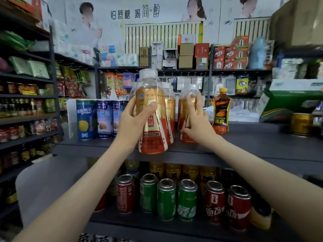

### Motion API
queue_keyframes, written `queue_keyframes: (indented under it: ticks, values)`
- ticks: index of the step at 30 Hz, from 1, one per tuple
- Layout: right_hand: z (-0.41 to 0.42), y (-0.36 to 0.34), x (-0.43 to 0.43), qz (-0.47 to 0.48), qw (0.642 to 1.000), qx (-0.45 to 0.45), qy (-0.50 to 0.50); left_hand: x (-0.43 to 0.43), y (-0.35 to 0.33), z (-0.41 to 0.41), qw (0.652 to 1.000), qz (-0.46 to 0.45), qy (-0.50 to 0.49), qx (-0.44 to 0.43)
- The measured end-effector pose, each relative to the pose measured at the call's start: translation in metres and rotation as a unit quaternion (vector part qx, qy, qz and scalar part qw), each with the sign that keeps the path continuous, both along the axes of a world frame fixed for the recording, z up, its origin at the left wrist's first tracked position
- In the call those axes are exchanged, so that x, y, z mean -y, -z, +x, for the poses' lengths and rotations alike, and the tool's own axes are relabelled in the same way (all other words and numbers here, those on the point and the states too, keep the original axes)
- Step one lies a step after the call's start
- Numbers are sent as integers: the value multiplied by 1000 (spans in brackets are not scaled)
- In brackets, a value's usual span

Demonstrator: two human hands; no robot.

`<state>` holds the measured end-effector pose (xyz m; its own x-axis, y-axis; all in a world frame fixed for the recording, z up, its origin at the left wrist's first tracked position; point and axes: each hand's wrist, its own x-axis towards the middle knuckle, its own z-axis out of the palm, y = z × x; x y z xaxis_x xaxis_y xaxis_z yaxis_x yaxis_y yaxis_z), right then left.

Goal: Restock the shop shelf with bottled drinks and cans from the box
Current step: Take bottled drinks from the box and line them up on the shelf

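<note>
My left hand (132, 119) grips the gold bottle (152, 109) upright over the shelf's (253, 142) front edge, while my right hand (195, 126) cups the standing bottle (182, 109) just right of it, so I judge it sets down straight ahead.

You get bright, even indoor light, soft shadows; your wide lens bows the edges; the left shelving (26, 117) blurs.

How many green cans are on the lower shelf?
3: left green can, middle green can, right green can, side by side in the front row; more may hide behind.
</note>
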<state>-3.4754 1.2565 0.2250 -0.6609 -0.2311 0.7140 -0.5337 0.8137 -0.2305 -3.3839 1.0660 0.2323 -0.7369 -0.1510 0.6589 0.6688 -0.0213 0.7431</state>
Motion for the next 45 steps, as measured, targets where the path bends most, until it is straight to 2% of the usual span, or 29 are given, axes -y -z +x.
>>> queue_keyframes:
  ticks: [6, 14, 16, 18, 19, 20, 21, 22, 23, 25, 28, 31, 35, 38, 39, 42, 45]
  values:
    - [-13, -1, 9, 35, 997, -11, 67, 9, 3, -6, 1000, -1, 5, -3]
    - [-17, -7, 4, 50, 997, 45, 43, 6, 4, 0, 999, -2, 26, 20]
    - [-4, -11, 3, 20, 999, 28, 22, -1, 1, 2, 1000, -3, 26, 9]
    - [17, -17, 2, -82, 996, -1, -42, -9, -3, 4, 999, -14, 30, -12]
    - [31, -21, 1, -161, 980, 21, -119, -14, -6, 3, 999, -18, 33, -20]
    - [44, -24, -1, -237, 945, 74, -213, -19, -9, 3, 999, -25, 32, -28]
    - [56, -27, -4, -285, 898, 148, -300, -25, -12, 2, 998, -37, 27, -35]
    - [64, -27, -7, -289, 864, 211, -355, -32, -14, 0, 998, -50, 21, -38]
    - [71, -27, -10, -256, 857, 241, -377, -39, -15, -3, 997, -61, 15, -41]
    - [76, -22, -13, -215, 869, 234, -379, -52, -18, -7, 996, -75, 3, -46]
    - [74, -18, -20, -268, 862, 218, -370, -66, -20, -12, 993, -117, 5, -35]
    - [65, -12, -29, -314, 834, 245, -382, -72, -22, -13, 970, -236, -50, -8]
    - [58, -3, -34, -298, 862, 231, -338, -56, -5, -21, 897, -331, -273, -105]
    - [49, 3, -36, -300, 880, 224, -294, -35, 10, -29, 839, -365, -383, -128]
    - [45, 3, -36, -303, 882, 221, -285, -30, 14, -31, 825, -386, -396, -116]
    - [32, 2, -33, -287, 897, 211, -260, -22, 22, -43, 823, -447, -343, -72]
    - [22, 4, -32, -207, 934, 188, -224, -19, 22, -50, 809, -479, -329, -87]
